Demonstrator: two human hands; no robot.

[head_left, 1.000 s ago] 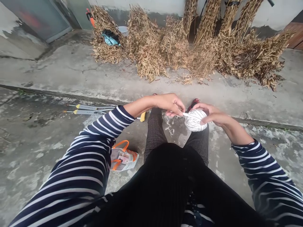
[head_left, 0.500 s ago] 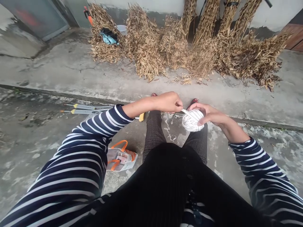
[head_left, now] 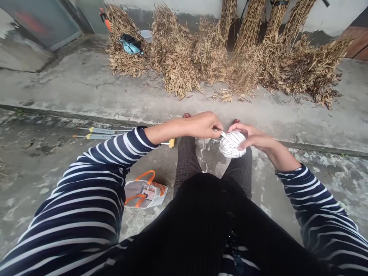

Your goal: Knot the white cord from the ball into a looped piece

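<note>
Concrete floor beneath a white twine ball, right hand cupping it, left hand pinching its strand.

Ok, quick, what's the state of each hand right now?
Left hand: closed, pinching a flat white strand.
Right hand: holding a round white wound ball, fingers curled over it.

A weathered concrete floor drops at a low ledge. Bundles of dried leafy stalks lean against a pale stained wall, between a grey-framed panel and wooden boards.
</note>
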